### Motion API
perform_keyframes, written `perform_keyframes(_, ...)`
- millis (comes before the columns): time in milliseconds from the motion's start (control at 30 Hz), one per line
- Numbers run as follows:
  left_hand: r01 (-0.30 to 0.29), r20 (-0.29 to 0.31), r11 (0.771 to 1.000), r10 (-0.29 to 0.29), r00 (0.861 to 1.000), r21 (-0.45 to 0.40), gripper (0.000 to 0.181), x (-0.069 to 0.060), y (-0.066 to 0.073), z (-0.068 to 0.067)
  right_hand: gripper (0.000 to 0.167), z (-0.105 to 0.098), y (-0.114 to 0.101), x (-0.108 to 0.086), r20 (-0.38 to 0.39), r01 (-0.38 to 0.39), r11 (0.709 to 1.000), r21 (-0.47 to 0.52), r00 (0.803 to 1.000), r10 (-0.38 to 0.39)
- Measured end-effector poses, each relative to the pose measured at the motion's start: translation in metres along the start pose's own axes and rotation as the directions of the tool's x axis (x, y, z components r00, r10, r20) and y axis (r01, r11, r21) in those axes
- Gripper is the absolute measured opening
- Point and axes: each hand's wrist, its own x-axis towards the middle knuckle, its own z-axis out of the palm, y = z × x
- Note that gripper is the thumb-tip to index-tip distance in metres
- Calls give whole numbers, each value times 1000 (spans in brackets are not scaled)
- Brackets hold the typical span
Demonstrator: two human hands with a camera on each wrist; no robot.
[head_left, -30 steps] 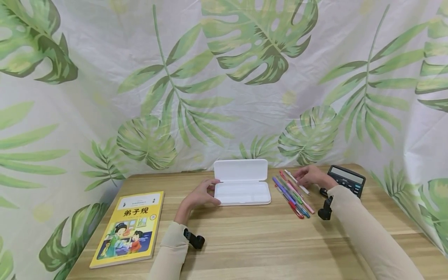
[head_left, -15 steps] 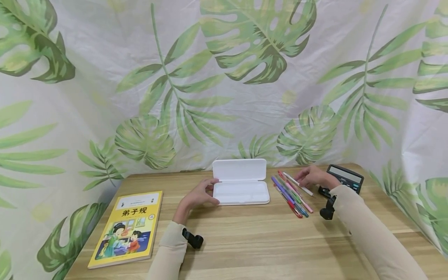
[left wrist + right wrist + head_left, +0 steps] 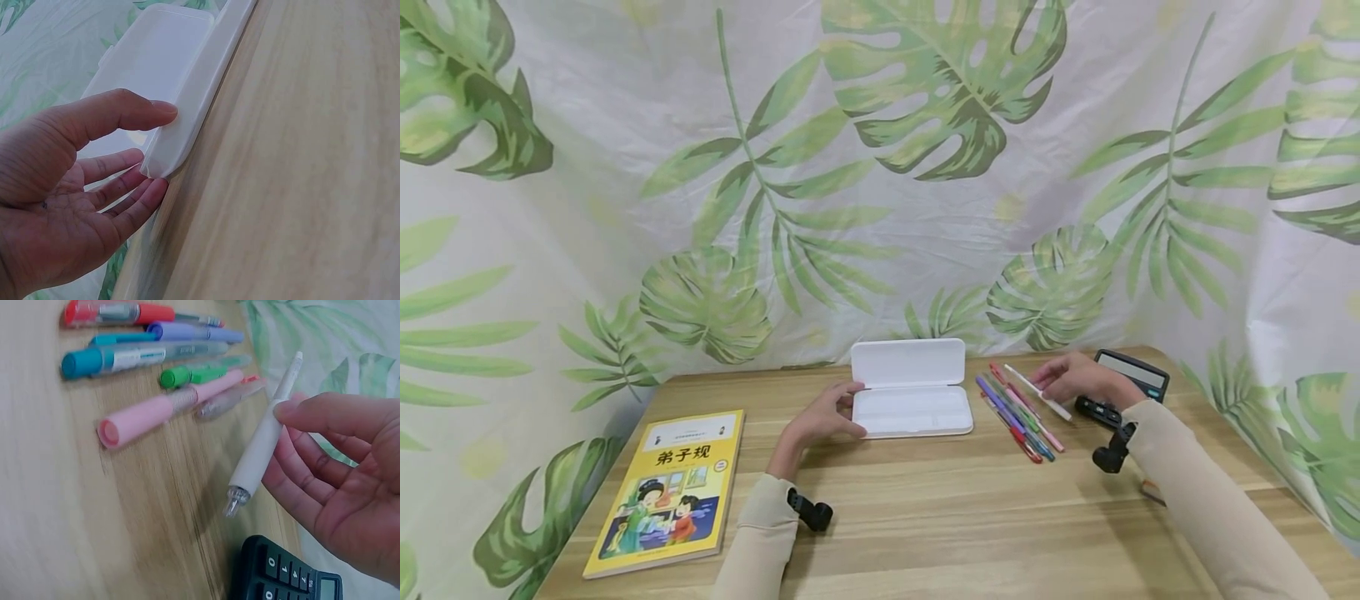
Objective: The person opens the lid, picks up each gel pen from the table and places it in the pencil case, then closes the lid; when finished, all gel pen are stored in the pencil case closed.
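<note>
An open white pencil case (image 3: 917, 433) stands near the back of the table, its lid (image 3: 908, 362) raised. My left hand (image 3: 829, 414) grips the case's left end; in the left wrist view the thumb lies on its front wall and the fingertips touch the corner. My right hand (image 3: 1075, 379) pinches a white pen (image 3: 257, 450) between thumb and fingers, its clear tip pointing down toward the table. Beside it lies a loose group of pens: a pink one (image 3: 137, 419), a green one (image 3: 187, 375), a teal-capped one (image 3: 94, 362), a purple one (image 3: 187, 331) and red ones.
A black calculator (image 3: 1138, 371) lies right of the pens, partly hidden by my right hand and wrist. At the left is a yellow picture book (image 3: 670, 492). A small orange-edged item (image 3: 1152, 492) shows by my right forearm. A leaf-print cloth (image 3: 850, 208) hangs behind the table.
The white pen in my right hand has shifted slightly away from the other pens and tilted a little. My left hand stays on the case. The whole view has drifted slightly.
</note>
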Motion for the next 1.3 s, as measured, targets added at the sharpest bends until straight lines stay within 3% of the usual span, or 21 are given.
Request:
perform_keyframes(267,6,-2,1000,-6,1000,-8,84,-1,-1,-1,49,15,-1,3,-2,91,983,159,996,-92)
perform_keyframes(500,9,-7,1000,-9,1000,-5,85,0,-4,-1,52,36,-9,15,-47,141,956,258,990,-134)
perform_keyframes(800,22,-14,1000,-22,1000,-12,86,1,-4,0,49,61,-31,23,-27,241,925,294,970,-244)
perform_keyframes(1100,15,-10,1000,-15,1000,-21,86,-1,-2,0,52,81,-50,34,-21,242,898,368,967,-253)
perform_keyframes(1300,16,-13,1000,-16,1000,-15,86,-1,-2,0,50,91,-62,41,-55,240,918,316,971,-234)
